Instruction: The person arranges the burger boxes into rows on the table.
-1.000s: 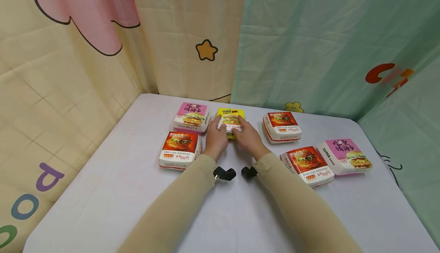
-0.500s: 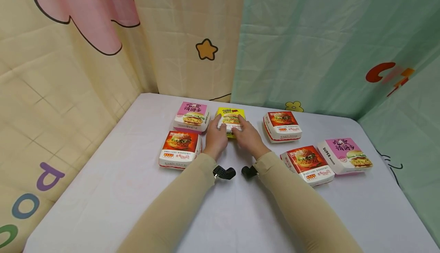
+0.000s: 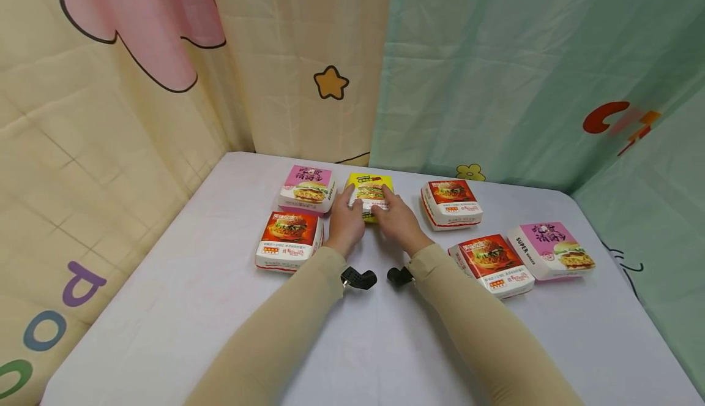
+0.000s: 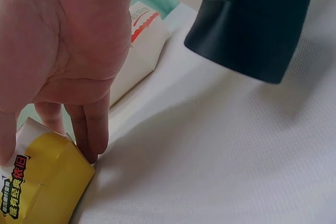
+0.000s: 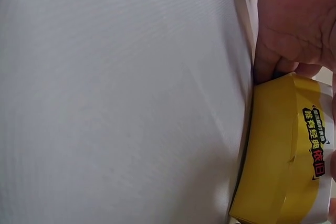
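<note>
White tabletop: left hand and right hand grip opposite sides of yellow burger box near far edge; pink-topped box toward far-left corner.

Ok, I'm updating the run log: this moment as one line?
left hand: grips yellow box; right hand: grips yellow box; box: on table; left neighbour: pink box; right neighbour: red box

We lose the sides of the yellow box behind the left hand and right hand — both wrist views crop it. The right sleeve partly hides the near-right red box — its small print defeats us.
</note>
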`<action>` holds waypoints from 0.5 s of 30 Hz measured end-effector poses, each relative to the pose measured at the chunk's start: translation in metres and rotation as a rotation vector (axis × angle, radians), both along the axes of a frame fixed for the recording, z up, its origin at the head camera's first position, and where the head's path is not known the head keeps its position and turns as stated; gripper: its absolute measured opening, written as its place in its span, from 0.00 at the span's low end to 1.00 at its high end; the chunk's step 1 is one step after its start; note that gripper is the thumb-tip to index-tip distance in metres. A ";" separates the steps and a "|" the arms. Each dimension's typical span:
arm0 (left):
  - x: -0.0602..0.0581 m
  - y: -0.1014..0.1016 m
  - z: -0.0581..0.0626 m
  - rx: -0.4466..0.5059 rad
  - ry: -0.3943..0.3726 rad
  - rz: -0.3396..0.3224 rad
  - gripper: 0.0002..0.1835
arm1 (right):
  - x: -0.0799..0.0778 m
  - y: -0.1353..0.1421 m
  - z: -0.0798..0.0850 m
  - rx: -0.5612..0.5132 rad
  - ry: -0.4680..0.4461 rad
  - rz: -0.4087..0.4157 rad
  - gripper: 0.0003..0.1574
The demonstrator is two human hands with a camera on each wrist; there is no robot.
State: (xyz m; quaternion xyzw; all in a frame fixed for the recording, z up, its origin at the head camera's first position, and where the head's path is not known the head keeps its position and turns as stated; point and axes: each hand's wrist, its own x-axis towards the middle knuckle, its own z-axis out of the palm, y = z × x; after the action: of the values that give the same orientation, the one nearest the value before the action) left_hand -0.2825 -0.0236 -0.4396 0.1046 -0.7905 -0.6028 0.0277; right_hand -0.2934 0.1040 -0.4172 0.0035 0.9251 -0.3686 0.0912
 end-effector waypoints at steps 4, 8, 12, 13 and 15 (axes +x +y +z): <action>0.001 0.000 0.000 -0.001 0.001 -0.002 0.28 | 0.001 0.001 0.001 0.003 -0.003 0.002 0.46; 0.002 0.000 0.001 0.001 0.002 -0.006 0.29 | 0.002 0.003 0.002 0.002 0.004 0.009 0.46; 0.004 0.000 0.003 0.006 0.004 -0.009 0.29 | 0.004 0.006 0.003 -0.006 0.017 0.012 0.46; 0.004 0.000 0.003 0.006 0.005 -0.009 0.29 | 0.004 0.006 0.003 -0.008 0.019 0.012 0.46; 0.005 -0.001 0.004 0.008 0.005 -0.009 0.29 | 0.005 0.007 0.004 -0.017 0.019 0.010 0.46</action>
State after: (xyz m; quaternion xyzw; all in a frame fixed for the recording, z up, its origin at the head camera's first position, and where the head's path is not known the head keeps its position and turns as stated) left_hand -0.2779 -0.0242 -0.4352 0.0997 -0.7883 -0.6065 0.0267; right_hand -0.2888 0.1106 -0.4134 -0.0053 0.9228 -0.3760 0.0841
